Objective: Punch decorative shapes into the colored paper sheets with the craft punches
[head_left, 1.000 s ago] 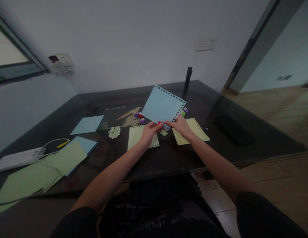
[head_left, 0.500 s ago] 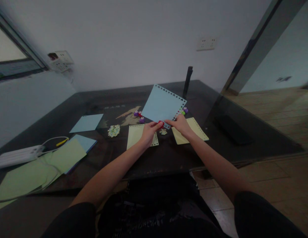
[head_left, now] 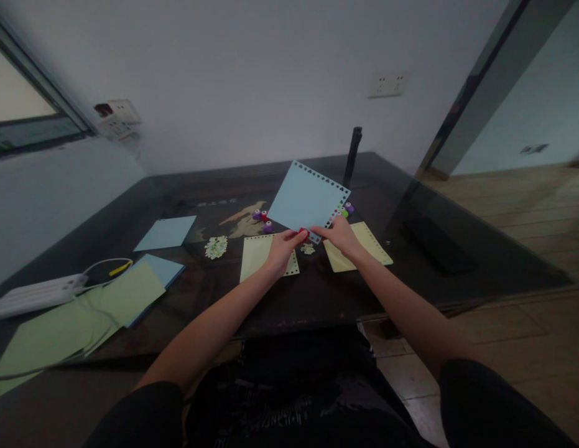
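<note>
I hold a light blue paper sheet tilted above the dark table; two of its edges carry a row of punched holes. My left hand pinches a small red punch at the sheet's near corner. My right hand grips the same corner of the sheet from the right. Below my hands lie two yellow punched sheets, one on the left and one on the right. Small purple punches sit behind the blue sheet.
A pile of paper cut-outs lies left of the yellow sheets. Blue sheets and green sheets cover the table's left side beside a white power strip with a cable. A dark upright post stands behind.
The blue sheet and both hands stay almost where they were; the view shifts only slightly.
</note>
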A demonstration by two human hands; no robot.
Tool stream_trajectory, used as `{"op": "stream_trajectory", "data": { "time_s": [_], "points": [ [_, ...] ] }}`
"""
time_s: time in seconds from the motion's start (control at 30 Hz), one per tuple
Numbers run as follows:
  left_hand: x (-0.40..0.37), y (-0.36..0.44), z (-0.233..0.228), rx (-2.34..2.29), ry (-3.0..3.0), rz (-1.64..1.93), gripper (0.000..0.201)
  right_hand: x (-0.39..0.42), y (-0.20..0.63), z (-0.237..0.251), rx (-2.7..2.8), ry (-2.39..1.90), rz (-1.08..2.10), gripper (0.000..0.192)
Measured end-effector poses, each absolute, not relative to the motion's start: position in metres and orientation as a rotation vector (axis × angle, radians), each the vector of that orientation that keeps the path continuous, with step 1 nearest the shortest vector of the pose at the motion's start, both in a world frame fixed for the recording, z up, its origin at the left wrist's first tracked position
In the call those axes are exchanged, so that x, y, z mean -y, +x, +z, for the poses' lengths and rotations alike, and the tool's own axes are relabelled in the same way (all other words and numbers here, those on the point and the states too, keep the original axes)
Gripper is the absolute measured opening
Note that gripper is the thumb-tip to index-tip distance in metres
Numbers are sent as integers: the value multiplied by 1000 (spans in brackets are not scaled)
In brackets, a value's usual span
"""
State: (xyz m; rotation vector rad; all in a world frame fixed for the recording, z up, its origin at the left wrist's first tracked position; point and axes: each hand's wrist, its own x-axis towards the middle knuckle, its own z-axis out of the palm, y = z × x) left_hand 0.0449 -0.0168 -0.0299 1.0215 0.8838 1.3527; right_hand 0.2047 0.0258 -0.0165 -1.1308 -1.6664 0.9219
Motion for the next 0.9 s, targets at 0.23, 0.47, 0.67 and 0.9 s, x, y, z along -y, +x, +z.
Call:
{"op": "stream_trajectory", "data": {
  "time_s": [0.23,0.47,0.67,0.9],
  "points": [
    [18,43,-28,-893,1003,1328,31,-26,205,-17,1655,-1131,925,24],
    [19,44,-27,-871,977,1305,31,-28,206,-18,1678,-1144,924,24],
    [20,44,-25,-872,919,1298,32,-31,206,-20,1674,-1148,910,26],
    [19,44,-25,-823,869,1285,32,-27,206,-16,1680,-1117,925,26]
  ]
}}
